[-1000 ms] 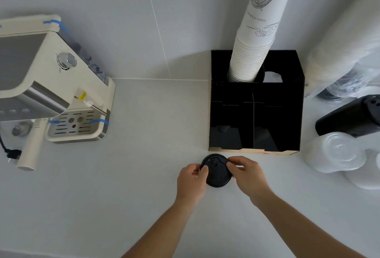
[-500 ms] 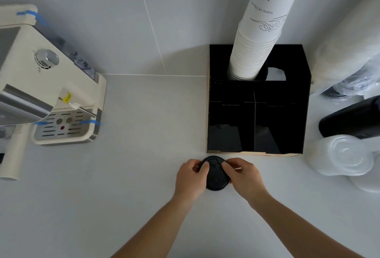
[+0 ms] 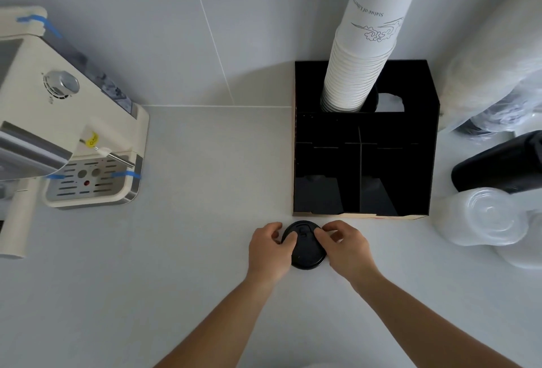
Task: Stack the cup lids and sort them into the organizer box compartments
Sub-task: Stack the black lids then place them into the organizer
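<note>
A black cup lid (image 3: 305, 247), possibly a small stack, rests on the white counter just in front of the black organizer box (image 3: 428, 144). My left hand (image 3: 268, 250) grips its left edge with the thumb on top. My right hand (image 3: 346, 246) grips the right edge, fingers over the rim. The box's front compartments look dark and open; a tall stack of white paper cups (image 3: 363, 44) stands in its back left hole. Clear plastic lids (image 3: 484, 218) lie to the right of the box.
A cream espresso machine (image 3: 67, 138) with a drip tray stands at the left. A black sleeve of lids (image 3: 498, 165) and plastic-wrapped cup sleeves (image 3: 495, 65) lie at the right, against the tiled wall.
Both hands have stayed on the black lid, with thumbs sliding further over its top. The camera view has shifted slightly, so the scene sits a little differently in frame.
</note>
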